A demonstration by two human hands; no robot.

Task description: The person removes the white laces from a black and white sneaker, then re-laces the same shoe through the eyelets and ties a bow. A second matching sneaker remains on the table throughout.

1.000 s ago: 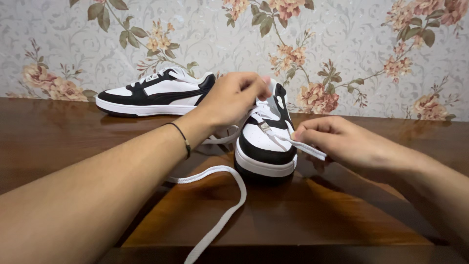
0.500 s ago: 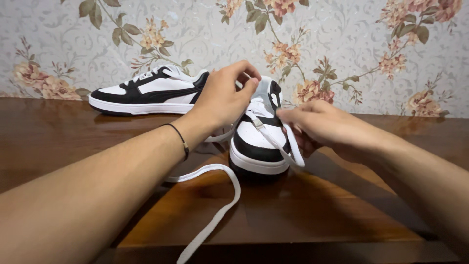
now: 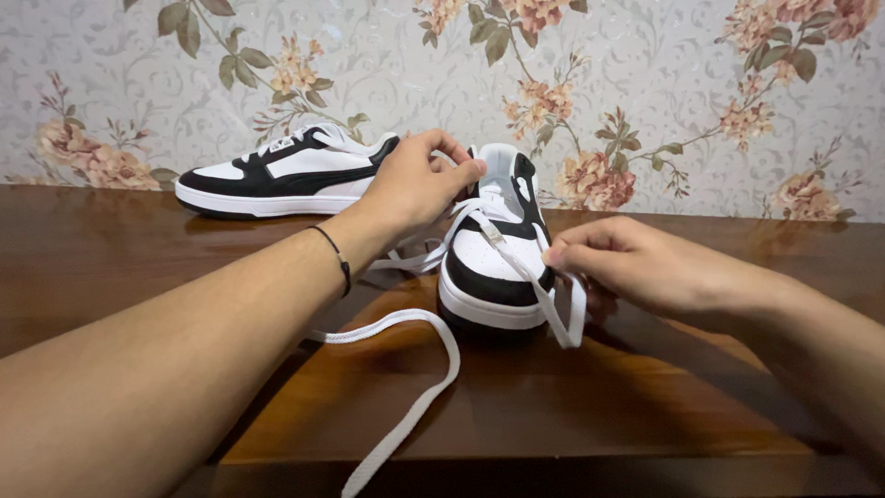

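Two sneakers, black and white, on a dark wooden table [image 3: 645,406]. Near shoe [image 3: 493,267] toe-on to the camera, at mid-table, with a flat white lace [image 3: 516,263] threaded through its lower eyelets. Left hand [image 3: 419,189] above the shoe's left side, fingers pinched together at the collar, beside the tongue [image 3: 502,166]; a strand of lace running from under that hand down across the vamp. Right hand [image 3: 636,267] just right of the toe, thumb and forefinger clamped on the other lace run, a loop hanging below the pinch and reaching the table. Long loose end [image 3: 415,406] curling from the shoe's left side over the wood toward the near edge. Nothing visible inside the shoe's opening, mostly hidden by the left hand.

Far shoe [image 3: 286,175] side-on at the back left, by the floral wallpaper [image 3: 645,83], well apart from both hands. Thin black band [image 3: 336,258] round the left wrist.

Against half a second ago: right hand lower and further right, off the shoe's upper and down beside the toe, lace drawn out with it. Left hand much where it was, at the collar. Near shoe and far shoe barely shifted in view.
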